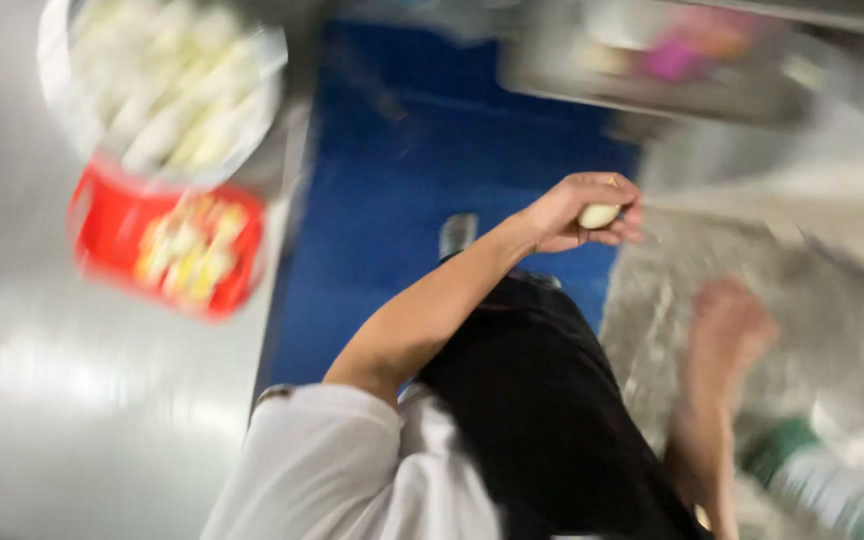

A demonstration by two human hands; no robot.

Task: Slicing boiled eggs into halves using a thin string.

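The whole view is motion-blurred. My left hand (582, 212) is raised over a blue floor (402, 170), its fingers curled around a small pale yellow round piece of food (598, 215). My bare left forearm runs back to a white sleeve (312, 460) beside a black apron (542, 420). My right hand (727, 330) lies lower to the right, on or just above a grey speckled surface (832, 330). It is too smeared to tell its fingers or whether it holds anything.
A white bowl (252, 120) of pale pieces and a red container (102, 225) of yellowish pieces stand on a shiny metal table (62, 400) at left. A metal tray (552, 75) with something pink is at top right. A green-and-white object (822, 485) is at bottom right.
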